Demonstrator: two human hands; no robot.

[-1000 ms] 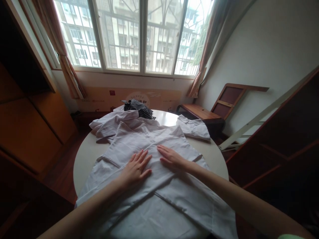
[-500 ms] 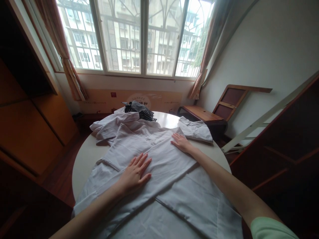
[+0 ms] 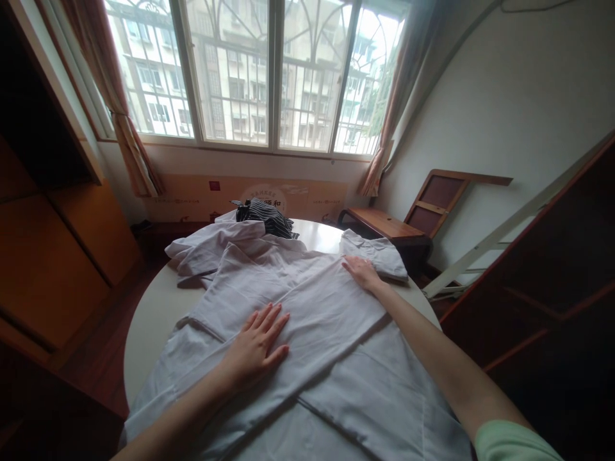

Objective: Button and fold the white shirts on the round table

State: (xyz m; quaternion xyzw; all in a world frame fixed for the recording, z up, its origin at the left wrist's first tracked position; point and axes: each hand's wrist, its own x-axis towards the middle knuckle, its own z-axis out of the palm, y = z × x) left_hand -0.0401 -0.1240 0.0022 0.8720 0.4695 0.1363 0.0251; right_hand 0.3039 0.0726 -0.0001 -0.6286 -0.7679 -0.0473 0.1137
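Round white table (image 3: 148,314) under a window, almost fully covered. Far edge: striped dark garment (image 3: 262,216), bunched white cloth (image 3: 202,251) at far left, folded white piece (image 3: 377,253) at far right. Wooden bench (image 3: 384,224) beyond, cabinet on the left. White shirt (image 3: 307,320) is spread flat across the table centre. 2 hands, both open, palms down on it: left hand (image 3: 257,342) mid-shirt, fingers splayed; right hand (image 3: 364,274) at the far right edge, touching the folded piece. Nothing gripped.
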